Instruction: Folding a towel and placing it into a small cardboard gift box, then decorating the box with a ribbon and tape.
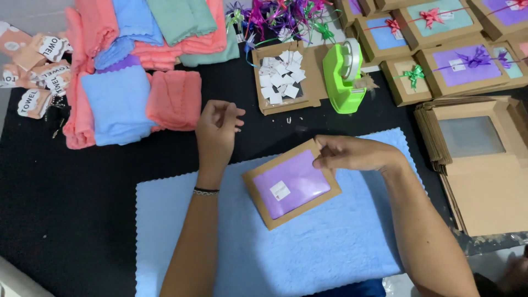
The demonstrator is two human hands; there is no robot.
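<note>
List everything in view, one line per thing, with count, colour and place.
window box: one, brown with purple towel inside, on the blue towel
blue towel: one, spread flat, front centre
folded towels: a pile, coral, blue, green, top left
tape dispenser: one, green, top centre
sticker tray: one, brown, white squares, beside the dispenser
ribbon bows: a heap, mixed colours, top centre
finished boxes: several, bowed, top right
flat boxes: a stack, brown, right
paper tags: several, far left
left hand: empty, above the towel edge
right hand: pinching the window box corner

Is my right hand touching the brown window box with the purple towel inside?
Touching. The head view shows the right hand with its fingertips pinching the upper right corner of the brown window box, with no gap between them.
</note>
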